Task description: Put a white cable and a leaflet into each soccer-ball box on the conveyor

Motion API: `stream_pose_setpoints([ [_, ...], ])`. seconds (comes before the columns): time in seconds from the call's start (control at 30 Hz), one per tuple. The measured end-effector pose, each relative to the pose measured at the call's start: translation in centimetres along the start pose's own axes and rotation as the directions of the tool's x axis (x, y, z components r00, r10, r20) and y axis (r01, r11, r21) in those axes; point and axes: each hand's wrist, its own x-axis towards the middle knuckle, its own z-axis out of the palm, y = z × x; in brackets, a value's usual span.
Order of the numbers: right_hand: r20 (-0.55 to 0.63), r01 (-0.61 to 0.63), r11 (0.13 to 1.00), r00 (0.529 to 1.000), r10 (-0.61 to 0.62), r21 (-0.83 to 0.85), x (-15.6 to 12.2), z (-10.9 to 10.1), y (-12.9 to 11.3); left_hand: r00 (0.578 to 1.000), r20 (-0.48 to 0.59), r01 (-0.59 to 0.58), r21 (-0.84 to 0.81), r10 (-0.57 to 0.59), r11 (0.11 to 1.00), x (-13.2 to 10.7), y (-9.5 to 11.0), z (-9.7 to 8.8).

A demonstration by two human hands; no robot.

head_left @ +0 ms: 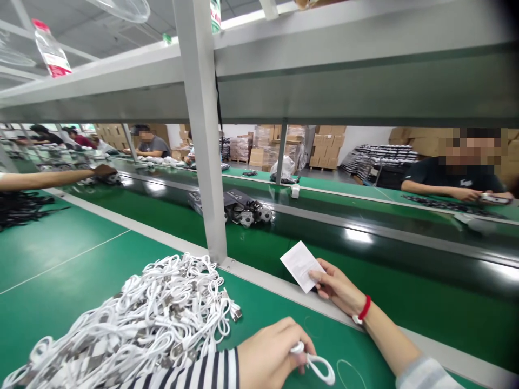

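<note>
My left hand [279,351], in a striped sleeve, is at the lower middle with its fingers closed around a white USB cable [322,369]. A loop of that cable hangs out past the fingers. Just to its left lies a large heap of white coiled cables [162,308] with metal plugs. My right hand [338,286], with a red bracelet at the wrist, pinches a folded white paper leaflet [299,265] between thumb and fingers. It is above the metal edge of the conveyor, and the leaflet is tilted.
Beyond a grey post [203,162], dark boxes [239,199] and items with football-patterned balls [253,216] sit on the green conveyor belt [365,270]. A co-worker's arm [52,178] reaches in at left, near black straps [24,208]. A shelf [344,70] spans overhead. Other people work opposite.
</note>
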Motion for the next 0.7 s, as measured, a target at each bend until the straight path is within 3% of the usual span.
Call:
stream_pose_setpoints([
  [0.13, 0.003, -0.003, 1.0, 1.0, 0.003, 0.001, 0.0, -0.2, 0.2, 0.997, 0.075, 0.032, 0.04, -0.035, 0.999, -0.1, 0.3, 0.1],
  [0.3, -0.026, 0.013, 1.0, 1.0, -0.013, 0.012, -0.1, 0.1, 0.0, 1.0, 0.019, -0.007, 0.055, 0.006, 0.998, -0.4, 0.5, 0.2],
  [0.4, -0.074, 0.046, 0.997, 0.996, -0.042, 0.058, -0.1, 0.2, -0.2, 0.996, 0.063, -0.071, 0.046, 0.068, 0.996, -0.3, 0.0, 0.5],
  [0.57, -0.163, 0.112, 0.98, 0.983, -0.086, 0.163, 0.2, 0.0, -0.3, 0.99, 0.142, -0.014, 0.075, 0.003, 0.997, 0.4, -1.7, 1.6],
  [0.7, -0.2, 0.129, 0.978, 0.975, -0.096, 0.163, 0.3, -0.1, -0.2, 0.98, 0.166, -0.154, 0.275, 0.111, 0.949, 0.5, -2.7, 2.2],
])
